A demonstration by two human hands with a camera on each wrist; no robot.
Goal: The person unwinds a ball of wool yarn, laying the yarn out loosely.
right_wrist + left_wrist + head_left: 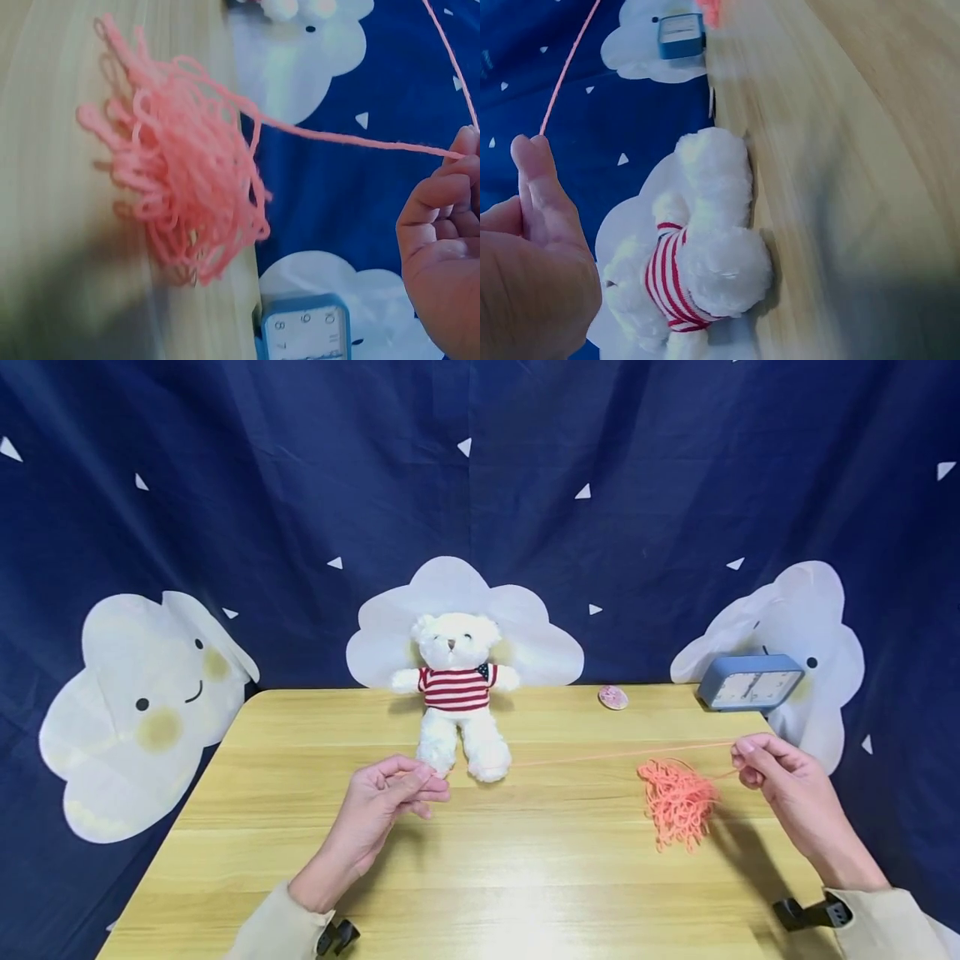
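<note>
A strand of coral-pink yarn [600,758] runs taut between my two raised hands, above the wooden table. My left hand [390,793] pinches its end between thumb and fingertips, in front of the teddy bear's feet. On the right, my right hand [783,789] pinches the strand with curled fingers. From there the yarn leads down to a loose, loopy heap of yarn [195,165] lying left of that hand. Behind the left hand sits a white teddy bear [455,693] in a red-and-white striped shirt, facing me.
A blue clock [750,682] stands at the table's back right corner. A small pink round object [612,697] lies near the back edge. Beyond the wooden table [247,827] hangs a dark blue curtain [645,543] with white clouds and triangles.
</note>
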